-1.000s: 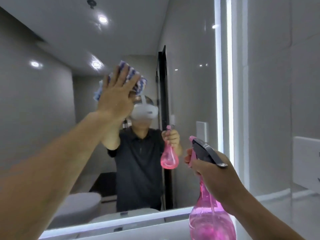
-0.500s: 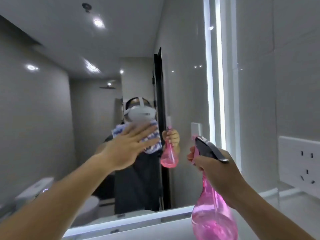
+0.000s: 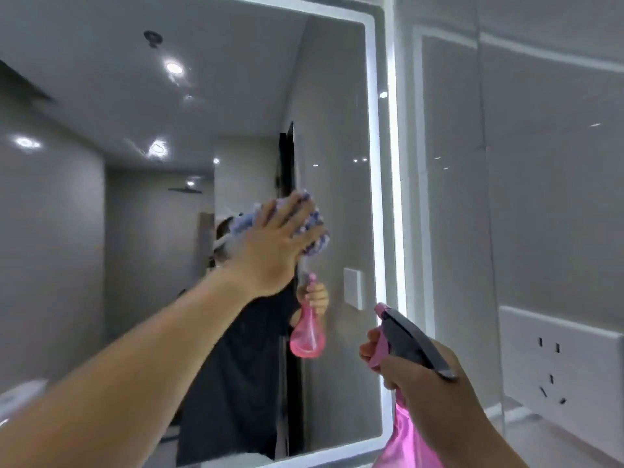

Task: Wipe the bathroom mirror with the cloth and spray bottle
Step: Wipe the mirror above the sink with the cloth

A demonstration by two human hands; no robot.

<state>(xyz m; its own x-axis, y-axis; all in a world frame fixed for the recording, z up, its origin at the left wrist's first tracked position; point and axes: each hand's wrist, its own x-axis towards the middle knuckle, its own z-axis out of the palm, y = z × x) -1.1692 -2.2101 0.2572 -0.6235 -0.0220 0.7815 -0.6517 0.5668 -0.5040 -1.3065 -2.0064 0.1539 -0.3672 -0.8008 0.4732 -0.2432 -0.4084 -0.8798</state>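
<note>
The bathroom mirror (image 3: 135,96) with a lit white border fills the left and middle of the head view. My left hand (image 3: 277,244) presses a blue-and-white cloth (image 3: 315,236) flat against the glass near the mirror's middle right, fingers spread over it. Most of the cloth is hidden under my palm. My right hand (image 3: 425,383) grips the neck of a pink spray bottle (image 3: 410,440) with a grey trigger head, held low at the right, off the glass and pointing at the mirror.
A glossy grey tiled wall (image 3: 540,163) runs along the right of the mirror. A white wall socket plate (image 3: 560,359) sits low on that wall. The mirror reflects a person in a dark shirt, the pink bottle and ceiling lights.
My left hand has swept the cloth down from high on the glass and then up and to the right. The view has tilted up, showing the mirror's top right corner. The bottle has stayed put.
</note>
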